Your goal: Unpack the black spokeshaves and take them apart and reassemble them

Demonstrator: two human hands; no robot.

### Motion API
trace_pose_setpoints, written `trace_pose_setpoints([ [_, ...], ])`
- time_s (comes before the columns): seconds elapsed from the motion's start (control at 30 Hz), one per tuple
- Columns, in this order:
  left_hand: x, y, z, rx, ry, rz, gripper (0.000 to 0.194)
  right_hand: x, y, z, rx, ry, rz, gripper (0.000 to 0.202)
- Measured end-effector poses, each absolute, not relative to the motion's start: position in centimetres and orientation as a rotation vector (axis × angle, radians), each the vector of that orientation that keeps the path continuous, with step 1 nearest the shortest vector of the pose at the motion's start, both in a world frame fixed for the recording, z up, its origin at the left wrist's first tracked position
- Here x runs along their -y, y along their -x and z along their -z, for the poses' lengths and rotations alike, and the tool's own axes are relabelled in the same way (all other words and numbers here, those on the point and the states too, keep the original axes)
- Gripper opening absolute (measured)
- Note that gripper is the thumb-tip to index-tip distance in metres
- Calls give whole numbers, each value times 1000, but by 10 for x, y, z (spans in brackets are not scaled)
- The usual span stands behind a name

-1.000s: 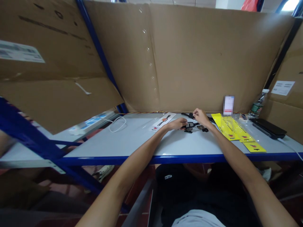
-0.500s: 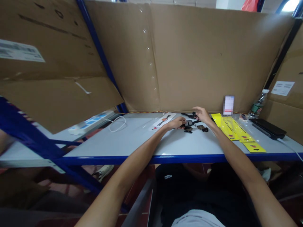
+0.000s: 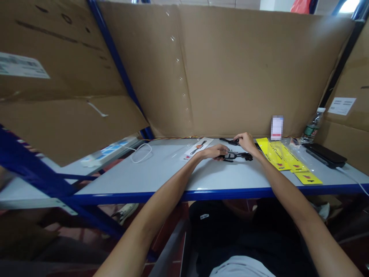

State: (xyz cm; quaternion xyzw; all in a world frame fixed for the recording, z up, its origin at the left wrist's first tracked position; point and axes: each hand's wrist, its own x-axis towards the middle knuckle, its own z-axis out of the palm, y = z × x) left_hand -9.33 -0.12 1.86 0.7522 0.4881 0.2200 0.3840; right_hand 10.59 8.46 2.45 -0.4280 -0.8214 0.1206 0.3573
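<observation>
The left hand (image 3: pixel 215 151) pinches one end of a small black watch piece with a strap (image 3: pixel 235 156) that lies on the pale grey counter with a blue edge (image 3: pixel 161 173). Half a second ago this hand held it a little higher. The right hand (image 3: pixel 245 141) has slid back, and its fingers now close on a thin black strap (image 3: pixel 227 141) near the brown cardboard wall (image 3: pixel 230 73). Flat yellow packets (image 3: pixel 278 156) lie just beside the right hand. Their writing is too small to read.
</observation>
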Motion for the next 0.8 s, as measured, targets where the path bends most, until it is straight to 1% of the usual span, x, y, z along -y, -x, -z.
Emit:
trace_pose_setpoints([
  [0.13, 5, 87, -18, -1139, -1831, -501, 24, -84, -106, -24, 2100, 1108, -318, 47],
  [0.27, 4, 83, -16, -1158, -1794, -609, 25, -81, -106, -25, 2105, 1117, -324, 46],
  [0.4, 2, 86, -16, -1218, -1749, -716, 21, -81, -108, -27, 2094, 1095, -340, 45],
  [0.63, 1, 95, -25, -1056, -1394, -474, 35, -93, -117, -35, 1958, 1066, -383, 46],
  [0.8, -1, 95, -20, -1089, -1449, -486, 33, -94, -117, -35, 1977, 1078, -399, 46],
])
